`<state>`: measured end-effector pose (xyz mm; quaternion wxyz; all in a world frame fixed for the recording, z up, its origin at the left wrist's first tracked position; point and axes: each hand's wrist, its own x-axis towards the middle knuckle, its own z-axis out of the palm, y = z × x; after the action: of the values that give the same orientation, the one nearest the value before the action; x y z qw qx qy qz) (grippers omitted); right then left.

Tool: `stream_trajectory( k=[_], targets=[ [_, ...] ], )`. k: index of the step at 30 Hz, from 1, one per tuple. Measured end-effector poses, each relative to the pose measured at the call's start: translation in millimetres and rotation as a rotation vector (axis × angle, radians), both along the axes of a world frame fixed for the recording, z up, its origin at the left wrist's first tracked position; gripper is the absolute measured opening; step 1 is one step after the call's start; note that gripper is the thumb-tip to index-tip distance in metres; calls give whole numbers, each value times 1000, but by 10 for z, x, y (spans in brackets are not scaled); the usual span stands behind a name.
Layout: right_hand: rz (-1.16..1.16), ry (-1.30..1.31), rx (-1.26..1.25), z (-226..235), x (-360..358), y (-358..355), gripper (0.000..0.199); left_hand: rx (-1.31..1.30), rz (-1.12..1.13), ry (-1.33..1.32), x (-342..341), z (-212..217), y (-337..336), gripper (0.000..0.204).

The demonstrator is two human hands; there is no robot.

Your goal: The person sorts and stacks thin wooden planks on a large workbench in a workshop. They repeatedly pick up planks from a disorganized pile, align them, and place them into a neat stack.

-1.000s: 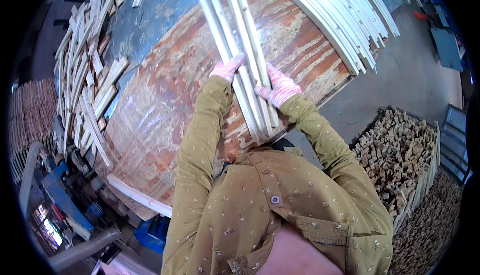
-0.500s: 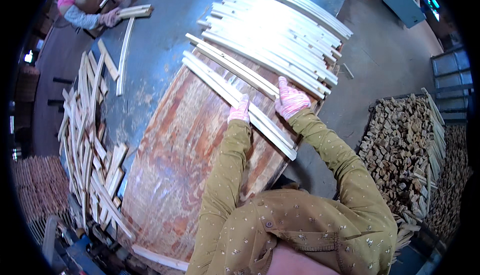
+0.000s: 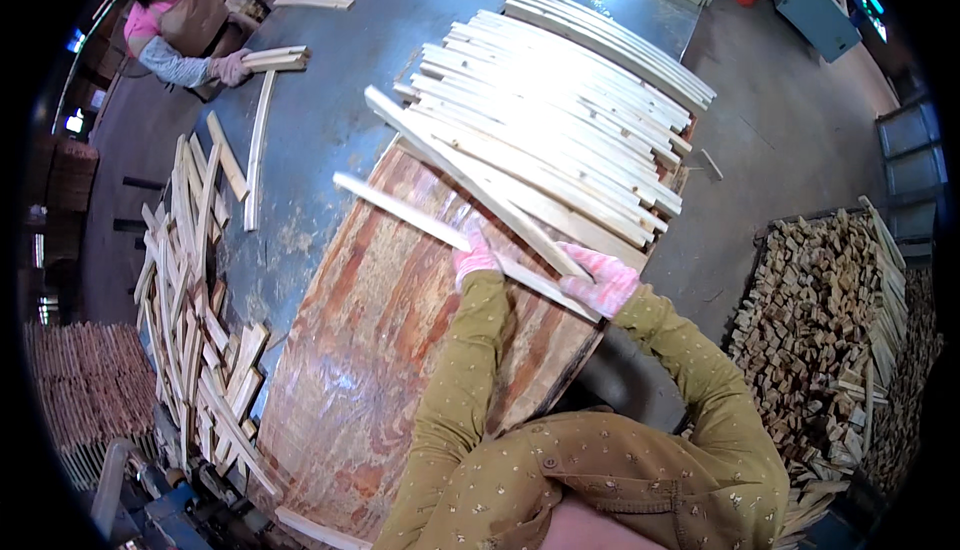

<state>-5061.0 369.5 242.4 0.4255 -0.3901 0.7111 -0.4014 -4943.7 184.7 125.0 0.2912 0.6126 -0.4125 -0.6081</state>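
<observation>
My left hand [image 3: 475, 253], in a pink and white glove, is closed around a pale wooden strip [image 3: 400, 211] that slants over the reddish-brown board [image 3: 370, 360]. Its near right end reaches the board's edge by my other hand. My right hand [image 3: 605, 282], gloved alike, grips the near end of a second wooden strip [image 3: 470, 180]. That strip runs up and left, its far end crossing the lowest pieces of a row of pale strips [image 3: 550, 100]. The row lies side by side at the board's far end.
A jumbled pile of strips [image 3: 190, 290] lies along the table's left side. Across the blue-grey table [image 3: 340, 40], a co-worker [image 3: 185, 20] in pink holds some short pieces. A large stack of wood blocks [image 3: 800, 320] stands on the floor at right.
The two strips by my left hand have been separated; one is now in my right hand, angled toward the row. The two strips just below the row now lie against it. My right hand came nearer.
</observation>
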Motion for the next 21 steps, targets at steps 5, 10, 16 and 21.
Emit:
stream_trajectory(
  k=[5, 10, 16, 21],
  targets=[
    [-446, 20, -98, -4, -1374, 294, 43, 118, -642, -634, -312, 286, -285, 74],
    [-435, 1092, 243, -196, -3433, 415, 34, 117, -488, -618, -542, 129, -349, 64],
    [-322, 1111, 517, 178, -4898, -167, 34, 193, 62, -80, -964, 745, 267, 23],
    [-118, 839, 366, -902, -5637, -439, 33, 440, 302, 315, -884, 217, 261, 25]
  ],
)
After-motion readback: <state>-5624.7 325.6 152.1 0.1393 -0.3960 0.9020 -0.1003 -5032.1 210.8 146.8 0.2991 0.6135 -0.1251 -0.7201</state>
